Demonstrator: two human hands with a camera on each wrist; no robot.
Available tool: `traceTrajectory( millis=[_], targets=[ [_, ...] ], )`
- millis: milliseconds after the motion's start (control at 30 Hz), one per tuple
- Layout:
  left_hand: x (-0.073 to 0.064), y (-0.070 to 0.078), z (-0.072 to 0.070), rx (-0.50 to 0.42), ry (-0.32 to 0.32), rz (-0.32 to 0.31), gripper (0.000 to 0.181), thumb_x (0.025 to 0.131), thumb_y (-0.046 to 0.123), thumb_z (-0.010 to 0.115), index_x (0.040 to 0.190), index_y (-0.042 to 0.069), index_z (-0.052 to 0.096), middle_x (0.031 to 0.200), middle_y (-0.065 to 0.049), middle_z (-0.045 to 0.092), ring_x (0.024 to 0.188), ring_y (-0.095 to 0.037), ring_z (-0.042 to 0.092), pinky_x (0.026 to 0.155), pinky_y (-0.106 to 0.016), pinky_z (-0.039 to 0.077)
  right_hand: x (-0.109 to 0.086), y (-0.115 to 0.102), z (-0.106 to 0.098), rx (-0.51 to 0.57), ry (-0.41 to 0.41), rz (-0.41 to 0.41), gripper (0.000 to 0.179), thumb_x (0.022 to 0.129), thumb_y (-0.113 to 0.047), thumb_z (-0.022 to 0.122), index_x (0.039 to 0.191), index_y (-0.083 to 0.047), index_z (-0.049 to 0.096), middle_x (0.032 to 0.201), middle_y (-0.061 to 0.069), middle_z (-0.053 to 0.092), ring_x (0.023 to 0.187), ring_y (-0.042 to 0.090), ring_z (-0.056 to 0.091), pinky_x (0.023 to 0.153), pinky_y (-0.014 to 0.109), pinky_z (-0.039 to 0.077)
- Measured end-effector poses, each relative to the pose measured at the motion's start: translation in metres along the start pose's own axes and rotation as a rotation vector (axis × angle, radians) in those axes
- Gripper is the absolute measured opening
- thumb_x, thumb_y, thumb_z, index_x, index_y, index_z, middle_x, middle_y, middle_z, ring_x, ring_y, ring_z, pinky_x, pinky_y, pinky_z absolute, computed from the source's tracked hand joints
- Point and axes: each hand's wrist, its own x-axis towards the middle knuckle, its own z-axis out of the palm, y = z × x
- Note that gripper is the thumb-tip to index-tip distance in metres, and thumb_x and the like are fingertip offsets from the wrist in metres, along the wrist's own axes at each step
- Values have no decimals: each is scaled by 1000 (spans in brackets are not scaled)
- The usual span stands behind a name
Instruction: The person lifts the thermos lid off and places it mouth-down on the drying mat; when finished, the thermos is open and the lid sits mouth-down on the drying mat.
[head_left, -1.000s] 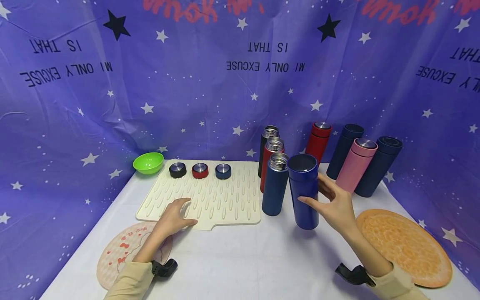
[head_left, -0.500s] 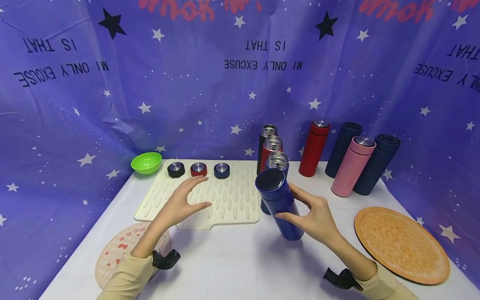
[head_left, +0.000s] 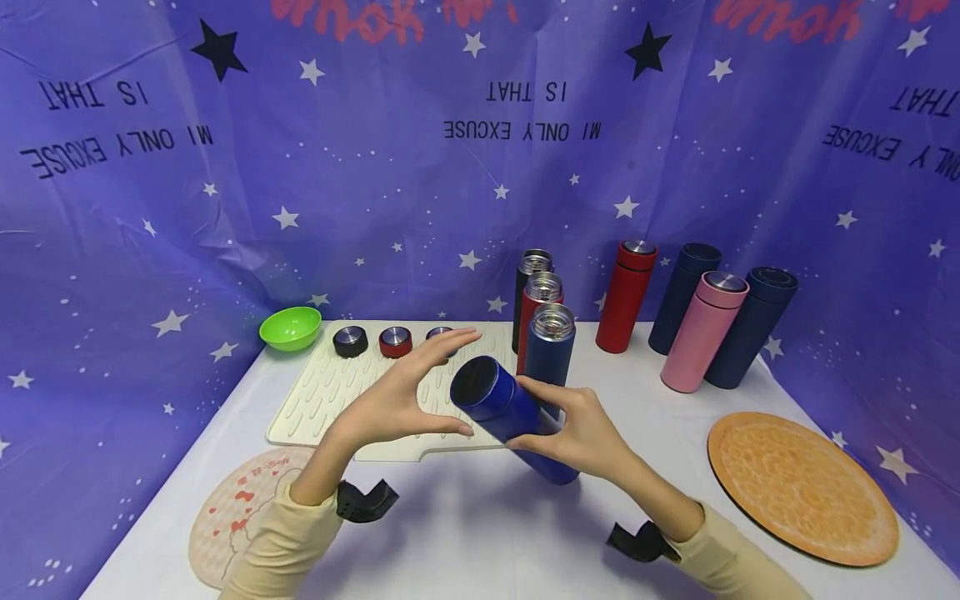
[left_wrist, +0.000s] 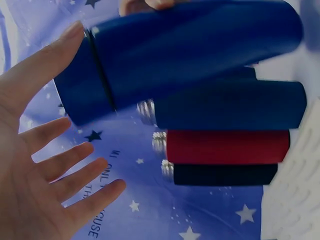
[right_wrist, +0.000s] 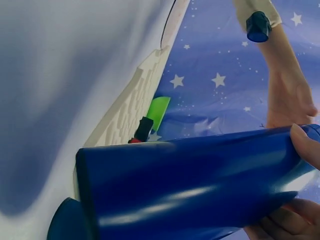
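Observation:
My right hand (head_left: pixel 581 429) grips a glossy blue thermos flask (head_left: pixel 525 433) around its body, tilted with its dark lid end toward the left. The left hand (head_left: pixel 405 396) is spread beside the lid, thumb and fingers apart around that end; in the left wrist view its fingers (left_wrist: pixel 82 160) are straight and its thumb lies at the lid. Behind the flask stand three lidless flasks with bare steel necks: a blue flask (head_left: pixel 551 346), a red flask (head_left: pixel 531 312) and a black flask (head_left: pixel 522 292).
A cream draining mat (head_left: pixel 315 408) bears a black lid (head_left: pixel 350 341), a red lid (head_left: pixel 395 342) and a partly hidden blue lid (head_left: pixel 438 332). Capped flasks, including a pink flask (head_left: pixel 697 342), stand at the back right. A green bowl (head_left: pixel 291 329) and an orange round mat (head_left: pixel 802 487) flank them.
The right hand has carried the blue flask leftward and toward me, tipping its lid end to the left. My left hand has moved right and up to beside the lid.

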Motion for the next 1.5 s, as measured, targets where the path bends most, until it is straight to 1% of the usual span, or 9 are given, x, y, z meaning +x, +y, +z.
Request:
traceTrajectory(
  millis=[200, 400, 567, 667, 900, 1033, 1133, 1333, 1500],
  targets=[
    [1, 2, 6, -13, -15, 20, 99, 68, 37, 88, 150, 21, 35, 151, 5, 36, 136, -16, 34, 103, -40, 42, 8, -1, 9, 4, -91, -12, 72, 69, -38, 87, 128, -6, 62, 121, 5, 66, 106, 20, 65, 88, 37, 54],
    [-5, 1, 9, -50, -94, 29, 74, 73, 31, 86, 138, 19, 52, 137, 6, 52, 130, -16, 44, 106, -39, 39, 9, 0, 14, -3, -169, -4, 72, 71, -42, 85, 129, -7, 62, 120, 5, 66, 103, 20, 66, 88, 36, 54],
    [-7, 4, 7, -67, -120, 25, 68, 69, 21, 89, 130, 17, 59, 127, 4, 58, 117, -15, 53, 88, -35, 53, 9, 1, 13, 6, -203, 6, 74, 70, -43, 85, 130, -7, 61, 120, 7, 66, 102, 21, 66, 87, 40, 55],
    [-7, 10, 7, -75, -101, 22, 66, 65, 14, 91, 124, 13, 62, 122, 0, 61, 111, -16, 56, 79, -35, 57, 8, 3, 12, 23, -218, 16, 75, 69, -43, 85, 130, -8, 61, 121, 6, 65, 103, 21, 66, 87, 40, 54],
    [-3, 31, 1, -158, -42, 78, 57, 63, -1, 89, 114, 0, 63, 113, -13, 64, 106, -22, 59, 72, -35, 59, 7, 8, 5, 105, -296, 61, 76, 72, -47, 82, 136, -16, 56, 127, -1, 62, 110, 15, 62, 93, 40, 51],
    [-3, 34, -1, -161, 7, 114, 58, 61, -2, 89, 113, -2, 64, 113, -14, 65, 106, -22, 59, 71, -35, 59, 8, 11, -2, 181, -337, 80, 77, 74, -40, 83, 141, -22, 50, 131, -4, 59, 116, 14, 58, 96, 39, 49],
    [-3, 34, -2, -162, 20, 121, 58, 61, -1, 89, 114, -2, 63, 114, -14, 64, 108, -23, 59, 72, -35, 59, 8, 11, -5, 213, -343, 98, 76, 74, -36, 84, 141, -21, 50, 131, -4, 59, 116, 14, 58, 96, 37, 50],
    [-3, 36, -3, -139, 36, 104, 59, 61, 2, 90, 114, -1, 65, 113, -14, 66, 107, -22, 60, 71, -35, 59, 7, 6, -5, 191, -314, 104, 75, 73, -39, 84, 139, -21, 53, 129, -3, 60, 113, 15, 60, 93, 36, 51],
    [-4, 40, -4, -124, 49, 53, 58, 62, 5, 90, 114, -1, 65, 113, -13, 67, 106, -22, 61, 69, -34, 59, 5, -1, -4, 155, -274, 92, 76, 72, -42, 84, 138, -22, 54, 127, -2, 62, 109, 17, 62, 89, 38, 53]
  ],
)
